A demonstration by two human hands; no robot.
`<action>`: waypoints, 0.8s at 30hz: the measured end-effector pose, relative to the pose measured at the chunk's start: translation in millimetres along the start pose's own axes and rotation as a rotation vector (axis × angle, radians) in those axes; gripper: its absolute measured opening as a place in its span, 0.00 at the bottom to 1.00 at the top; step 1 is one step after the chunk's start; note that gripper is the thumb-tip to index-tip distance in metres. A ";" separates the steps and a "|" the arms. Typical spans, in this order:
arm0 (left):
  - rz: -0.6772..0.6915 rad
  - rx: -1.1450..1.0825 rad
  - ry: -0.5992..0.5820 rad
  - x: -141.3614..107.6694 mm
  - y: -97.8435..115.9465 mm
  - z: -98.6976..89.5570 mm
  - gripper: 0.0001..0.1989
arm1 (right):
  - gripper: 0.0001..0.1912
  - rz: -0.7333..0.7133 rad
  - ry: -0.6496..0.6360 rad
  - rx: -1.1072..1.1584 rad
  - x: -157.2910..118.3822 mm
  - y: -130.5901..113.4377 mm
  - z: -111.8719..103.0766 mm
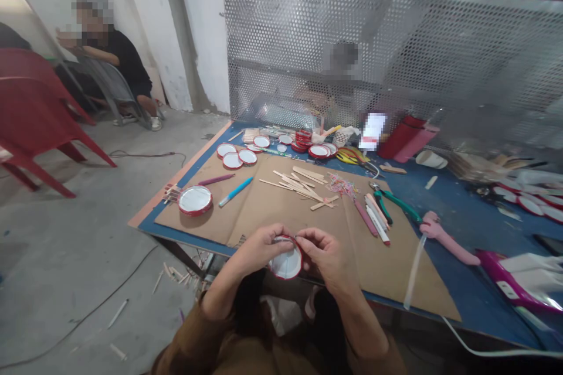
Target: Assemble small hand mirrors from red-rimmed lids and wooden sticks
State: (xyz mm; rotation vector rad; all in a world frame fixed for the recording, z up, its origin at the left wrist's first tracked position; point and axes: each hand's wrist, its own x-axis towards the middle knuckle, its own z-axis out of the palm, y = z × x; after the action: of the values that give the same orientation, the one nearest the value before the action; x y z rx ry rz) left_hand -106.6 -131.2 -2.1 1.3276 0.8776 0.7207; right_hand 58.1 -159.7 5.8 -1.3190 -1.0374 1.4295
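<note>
Over the table's front edge my left hand (264, 247) is closed around a round red-rimmed lid (288, 263), its whitish inner face turned up. My right hand (324, 253) pinches at the lid's upper right rim; whether a small part sits between those fingertips is hidden. Beyond the hands, thin wooden sticks (303, 183) lie loosely piled on brown cardboard (259, 205). Left of them, another lid (194, 200) has sticks fixed at its side, near a blue pen (236, 191) and a purple pen (216, 179).
Colourful small bands (343, 184), several markers (372, 217) and green-handled pliers (398, 204) lie to the right. A pink glue gun (448, 239) rests by a purple power strip (512, 278). More lids (240, 158) stand behind. A perforated metal panel (281, 29) borders the back.
</note>
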 end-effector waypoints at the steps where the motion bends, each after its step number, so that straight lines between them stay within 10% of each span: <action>1: -0.001 0.017 -0.009 0.0 -0.1 -0.1 0.12 | 0.23 -0.009 -0.007 -0.028 0.1 0.8 -1.4; 10: 0.042 -0.100 -0.033 0.6 3.0 0.9 0.21 | 0.08 -0.484 0.183 -0.407 4.2 8.8 -6.8; 24: -0.132 -0.177 -0.020 6.0 -1.0 -4.1 0.19 | 0.16 -0.159 -0.055 -0.136 2.6 12.2 -9.6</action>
State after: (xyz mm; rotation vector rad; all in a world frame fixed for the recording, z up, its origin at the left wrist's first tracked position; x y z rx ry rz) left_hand -107.2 -124.1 -4.0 1.1076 0.8570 0.6651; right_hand 66.6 -160.0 -7.3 -1.2683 -1.2662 1.3012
